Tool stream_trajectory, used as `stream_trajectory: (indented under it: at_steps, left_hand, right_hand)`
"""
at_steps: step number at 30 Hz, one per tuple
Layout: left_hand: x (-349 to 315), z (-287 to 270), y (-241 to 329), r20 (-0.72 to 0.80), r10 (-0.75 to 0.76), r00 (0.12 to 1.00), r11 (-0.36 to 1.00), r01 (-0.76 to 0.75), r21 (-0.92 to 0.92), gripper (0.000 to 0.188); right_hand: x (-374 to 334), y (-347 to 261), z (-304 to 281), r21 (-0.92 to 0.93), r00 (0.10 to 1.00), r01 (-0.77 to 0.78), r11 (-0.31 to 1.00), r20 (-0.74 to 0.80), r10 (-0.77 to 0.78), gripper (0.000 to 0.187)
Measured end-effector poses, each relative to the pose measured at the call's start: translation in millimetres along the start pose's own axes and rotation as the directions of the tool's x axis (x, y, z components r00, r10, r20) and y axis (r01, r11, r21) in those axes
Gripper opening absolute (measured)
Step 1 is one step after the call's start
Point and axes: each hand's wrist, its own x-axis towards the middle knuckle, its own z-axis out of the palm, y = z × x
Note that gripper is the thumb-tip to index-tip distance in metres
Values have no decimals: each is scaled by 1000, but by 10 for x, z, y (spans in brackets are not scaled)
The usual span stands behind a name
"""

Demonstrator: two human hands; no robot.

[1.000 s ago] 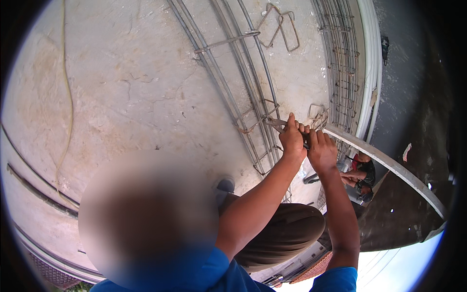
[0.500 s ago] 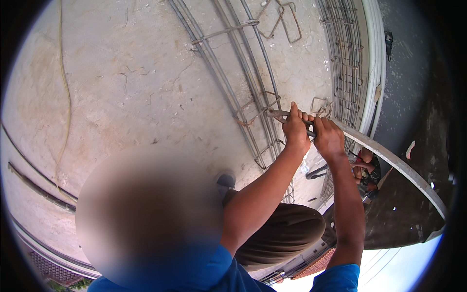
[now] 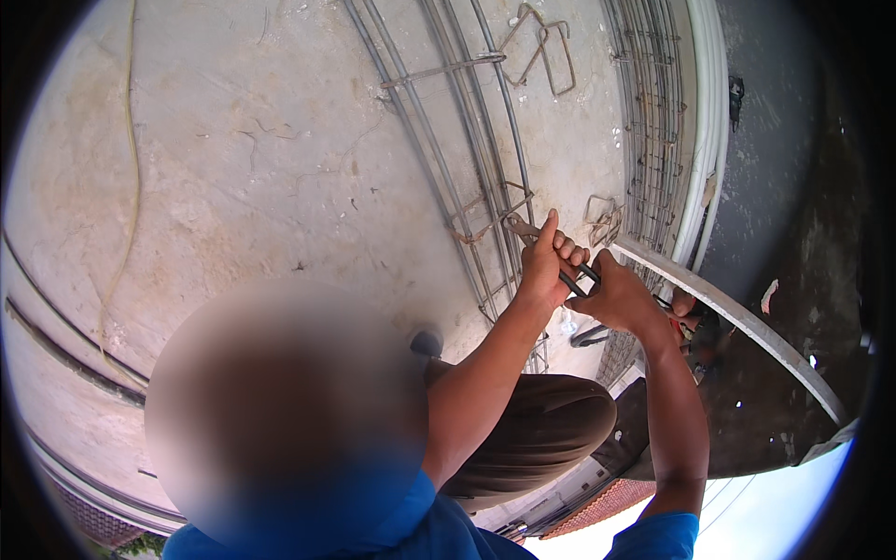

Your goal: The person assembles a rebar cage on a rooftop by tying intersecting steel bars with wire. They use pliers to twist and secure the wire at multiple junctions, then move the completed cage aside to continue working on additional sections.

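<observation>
The left hand point(image 3: 544, 271) is wrapped around a pair of steel pincers point(image 3: 522, 228), its fingers closed about the handles and its thumb extended toward the tool's head. The long axis of the pincers slants from the head, at upper left, down to the handle ends point(image 3: 573, 284) at lower right, and so runs across the lengthwise bars of the rebar cage point(image 3: 485, 149), which pass from the top of the view down toward the person. The head lies beyond the left fingers, at the right side of the cage and just beside a tied stirrup point(image 3: 474, 239); the left hand is thus the nearer to it. Whether the jaws touch wire or bar cannot be told. The right hand point(image 3: 621, 294) stands to the right, at the tail of the tool, with thumb and fingers parted about the handle ends; how firmly they bear there is unclear. The two handles diverge slightly between the hands. Loose bent stirrups point(image 3: 605, 224) lie on the concrete slab point(image 3: 261, 205) beyond the right hand.
</observation>
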Motion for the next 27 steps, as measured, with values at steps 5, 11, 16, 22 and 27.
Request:
stream_trajectory:
  at_steps: [5, 11, 16, 22, 27]
  left_hand:
    - [-28, 519, -73, -444, 87, 892, 996, -78, 38, 49]
    - [-75, 279, -164, -272, 151, 950, 977, -101, 187, 41]
    - [-191, -14, -182, -27, -24, 999, 978, 29, 208, 50]
    - [-93, -269, 2, 109, -218, 970, 970, 203, 137, 32]
    - [-165, -249, -36, 14, -125, 992, 950, 115, 289, 34]
  right_hand:
    - [-149, 65, 446, -718, 662, -35, 695, -538, -522, 35]
    - [213, 338, 392, -599, 785, 10, 801, -491, -377, 13]
    - [123, -1, 195, -321, 987, -31, 947, -158, -21, 23]
    - [117, 70, 326, -75, 994, -110, 991, -8, 110, 41]
    - [184, 323, 601, 203, 987, -158, 966, 51, 151, 31]
